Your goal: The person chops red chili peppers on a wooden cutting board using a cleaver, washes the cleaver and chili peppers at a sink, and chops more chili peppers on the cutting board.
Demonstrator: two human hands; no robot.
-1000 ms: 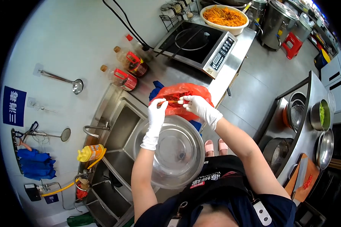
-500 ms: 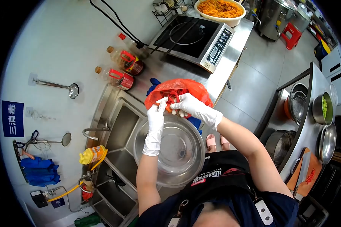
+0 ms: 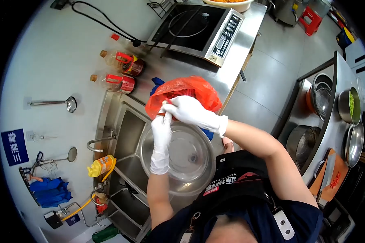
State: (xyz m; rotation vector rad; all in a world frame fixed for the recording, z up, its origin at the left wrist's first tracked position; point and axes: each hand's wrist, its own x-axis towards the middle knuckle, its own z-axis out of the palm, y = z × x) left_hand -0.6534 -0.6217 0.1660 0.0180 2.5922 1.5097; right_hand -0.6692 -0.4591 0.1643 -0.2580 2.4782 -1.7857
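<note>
My left hand point(image 3: 162, 131), in a white glove, is closed with its fingertips pinching a red chili point(image 3: 162, 114), mostly hidden by the fingers. Bent over it, my gloved right hand point(image 3: 188, 110) is closed too, its thumb and fingertips meeting the left ones at the chili. Just beyond both hands sits a red plastic bag point(image 3: 207, 93) with its mouth open, holding several slender red chilies. Below the hands is a large clear round basin point(image 3: 209, 170), resting partly over the sink's edge.
A steel sink point(image 3: 127, 121) with a tap point(image 3: 97, 145) lies left. Behind the bag are an induction cooker point(image 3: 194, 32) and bottles of dark sauce point(image 3: 121, 83). On the right, a shelf unit carries steel bowls point(image 3: 355, 143) and a cutting board point(image 3: 336, 182) with a knife and chopped red pieces.
My right hand has shifted left over the fingertips of my left hand and covers more of the chili. The whole view has tilted and moved a little.
</note>
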